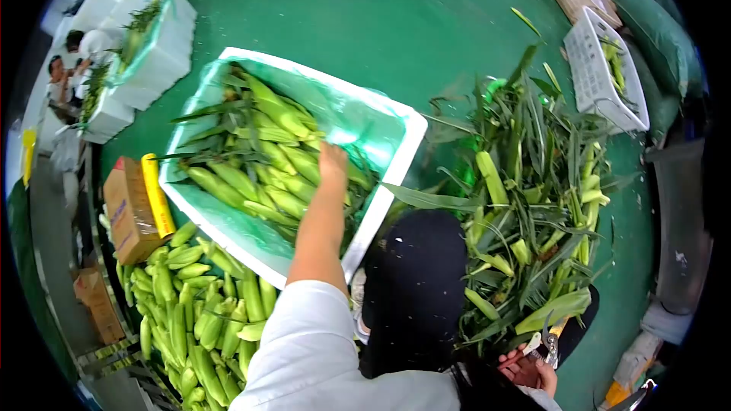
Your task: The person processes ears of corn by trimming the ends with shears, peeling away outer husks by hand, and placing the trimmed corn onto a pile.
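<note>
My left hand (333, 161) reaches into a white foam box (411, 131) lined with green plastic film. Its fingers are closed around the end of an ear of corn (278, 106) in its green husk; the fingertips are partly hidden. More husked-on ears (228, 183) lie around it in the box, some with long dark leaves. At the lower right, my right hand (527, 369) is closed around pruning shears (547, 344), their metal part pointing up. Beside that hand rises a heap of stripped corn leaves and stalks (533, 205).
A large pile of green ears (205, 312) lies left of my legs (419, 289). A cardboard box (131, 209) and a yellow roll (157, 196) stand beside it. White foam boxes (156, 53) and two people are at the far left. A white crate (601, 76) stands at right.
</note>
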